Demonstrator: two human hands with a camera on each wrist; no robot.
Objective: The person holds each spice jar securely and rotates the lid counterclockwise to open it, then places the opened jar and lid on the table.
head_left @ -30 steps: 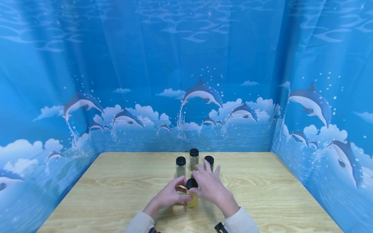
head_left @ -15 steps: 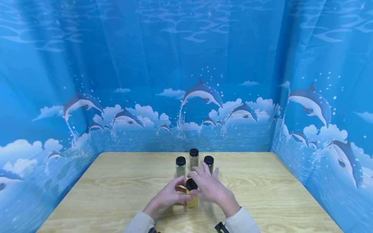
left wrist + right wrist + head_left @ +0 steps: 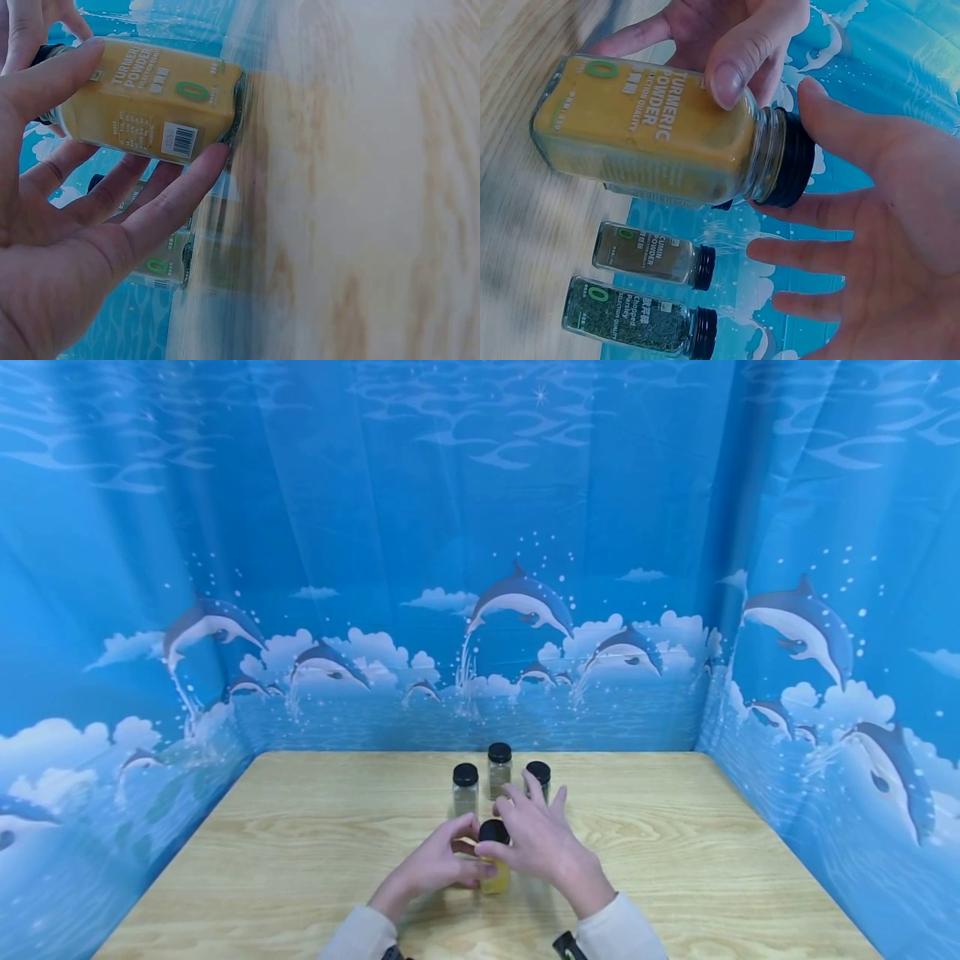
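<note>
A square glass jar of yellow turmeric powder (image 3: 645, 112) stands upright on the table, its black screw lid (image 3: 795, 157) at the top. My left hand (image 3: 438, 864) grips the jar's body from the left, thumb on the label side, other fingers around the far side. My right hand (image 3: 543, 839) pinches the lid between thumb and index finger, while its other fingers stretch out over the jars behind. Glass threads show just under the lid in the right wrist view. In the left wrist view the turmeric label and barcode face the camera.
Behind the hands stand three more black-lidded jars: a left one (image 3: 465, 793), a cumin powder jar (image 3: 649, 253) in the middle and a chopped parsley jar (image 3: 630, 315) at right. A blue dolphin-print curtain (image 3: 480, 527) encloses the wooden table (image 3: 300, 843).
My right hand shifts slightly left around the lid, then back right, its thumb now further left across the lid's front. The left hand and the jars stay in place.
</note>
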